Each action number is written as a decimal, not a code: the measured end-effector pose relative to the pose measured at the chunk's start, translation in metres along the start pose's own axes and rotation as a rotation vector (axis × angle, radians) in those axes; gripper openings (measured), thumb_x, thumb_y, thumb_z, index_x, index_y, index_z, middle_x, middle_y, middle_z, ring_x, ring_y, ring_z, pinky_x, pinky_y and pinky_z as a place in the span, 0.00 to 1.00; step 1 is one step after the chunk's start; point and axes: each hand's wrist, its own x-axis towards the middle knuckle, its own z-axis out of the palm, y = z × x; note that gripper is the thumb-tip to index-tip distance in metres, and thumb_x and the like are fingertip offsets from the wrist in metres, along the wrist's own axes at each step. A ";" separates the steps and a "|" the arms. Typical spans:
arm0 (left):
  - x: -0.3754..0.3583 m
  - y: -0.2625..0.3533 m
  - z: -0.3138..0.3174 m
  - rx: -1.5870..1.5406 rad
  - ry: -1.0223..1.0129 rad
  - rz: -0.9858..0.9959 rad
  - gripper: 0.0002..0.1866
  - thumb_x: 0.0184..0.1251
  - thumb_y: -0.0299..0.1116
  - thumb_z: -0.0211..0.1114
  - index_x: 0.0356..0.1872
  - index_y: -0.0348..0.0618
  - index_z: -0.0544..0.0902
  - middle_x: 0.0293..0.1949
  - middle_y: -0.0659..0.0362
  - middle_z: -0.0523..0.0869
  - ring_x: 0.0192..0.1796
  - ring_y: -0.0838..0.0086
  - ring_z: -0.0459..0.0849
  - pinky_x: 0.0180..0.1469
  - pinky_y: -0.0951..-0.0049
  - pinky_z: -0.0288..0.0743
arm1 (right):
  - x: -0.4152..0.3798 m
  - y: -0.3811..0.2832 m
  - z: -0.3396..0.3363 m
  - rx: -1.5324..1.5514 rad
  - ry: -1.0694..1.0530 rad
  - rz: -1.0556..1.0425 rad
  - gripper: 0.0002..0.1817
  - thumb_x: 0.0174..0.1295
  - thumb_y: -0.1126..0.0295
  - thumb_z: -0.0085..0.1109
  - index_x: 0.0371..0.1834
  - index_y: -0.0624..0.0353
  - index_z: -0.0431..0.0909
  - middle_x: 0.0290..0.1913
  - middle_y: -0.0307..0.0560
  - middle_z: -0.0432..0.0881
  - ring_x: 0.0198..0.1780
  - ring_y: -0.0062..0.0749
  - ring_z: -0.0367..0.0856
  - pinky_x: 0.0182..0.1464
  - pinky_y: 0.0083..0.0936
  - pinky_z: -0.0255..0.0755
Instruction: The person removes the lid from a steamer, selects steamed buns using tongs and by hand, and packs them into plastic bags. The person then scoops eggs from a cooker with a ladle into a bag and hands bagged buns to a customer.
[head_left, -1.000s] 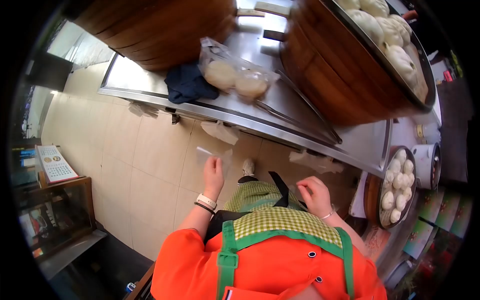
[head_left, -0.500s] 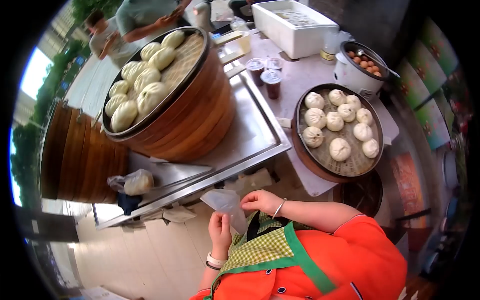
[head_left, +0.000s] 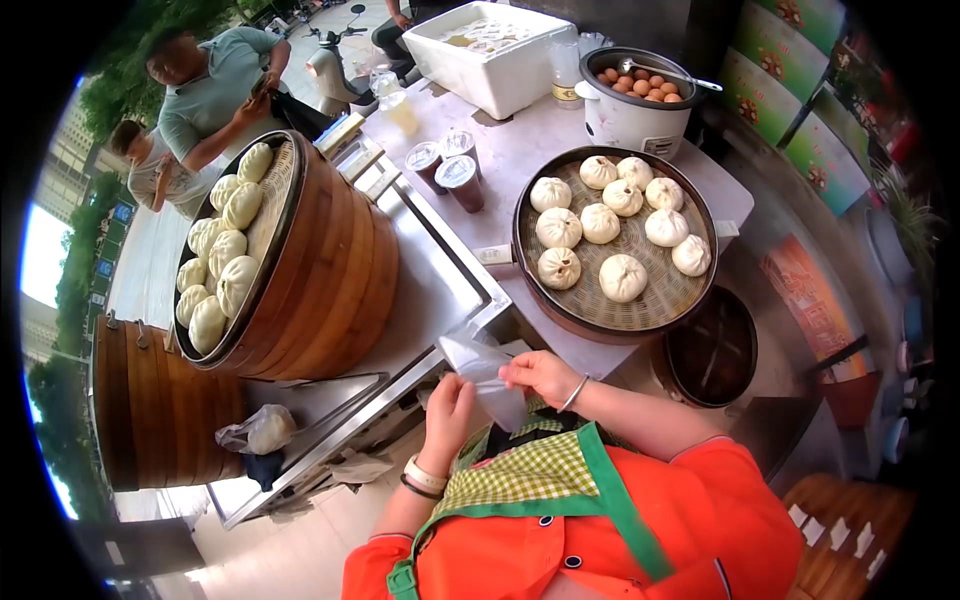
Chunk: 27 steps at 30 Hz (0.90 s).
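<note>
A thin translucent plastic bag (head_left: 487, 375) is held between my two hands in front of my apron. My left hand (head_left: 450, 410) pinches its left side, with the fingers closed. On the other side my right hand (head_left: 546, 378) grips the bag's edge between thumb and fingers. Just beyond the hands is a round steamer basket (head_left: 640, 312) with several pleated buns (head_left: 623, 278) spaced out on its woven mat. Farther left stands a tall wooden steamer stack (head_left: 335, 270) topped with several elongated buns (head_left: 228, 254).
Sealed cups of dark drink (head_left: 460, 186), a white foam box (head_left: 500, 60) and a cooker (head_left: 635, 125) of brown eggs stand on the table. Another wooden steamer stack (head_left: 160, 410) and a knotted plastic bag (head_left: 268, 430) are at left. Two people (head_left: 215, 95) stand beyond the steamers.
My view has turned to the right, so the steamers and table have shifted left in it. Both hands still hold the plastic bag, now nearer the round basket in view.
</note>
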 end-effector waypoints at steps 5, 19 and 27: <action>0.033 -0.002 0.006 -0.220 -0.169 -0.110 0.09 0.63 0.31 0.54 0.26 0.37 0.73 0.23 0.63 0.75 0.28 0.80 0.72 0.34 0.80 0.66 | 0.001 -0.006 -0.009 -0.075 0.107 -0.214 0.12 0.58 0.64 0.58 0.30 0.64 0.79 0.30 0.39 0.80 0.33 0.17 0.74 0.37 0.15 0.68; 0.053 0.005 0.003 -0.707 -0.711 -0.286 0.07 0.67 0.32 0.52 0.34 0.40 0.73 0.36 0.63 0.78 0.37 0.82 0.74 0.43 0.81 0.68 | -0.015 0.003 0.042 -0.956 0.629 -0.640 0.15 0.46 0.66 0.66 0.20 0.61 0.68 0.21 0.46 0.74 0.24 0.32 0.73 0.29 0.27 0.67; 0.061 0.029 0.034 -1.088 -0.637 -0.302 0.05 0.68 0.31 0.51 0.38 0.41 0.71 0.38 0.61 0.78 0.43 0.79 0.75 0.48 0.77 0.70 | -0.037 -0.013 0.007 -0.180 0.577 -0.458 0.11 0.55 0.68 0.62 0.22 0.58 0.70 0.24 0.32 0.71 0.27 0.13 0.67 0.30 0.13 0.63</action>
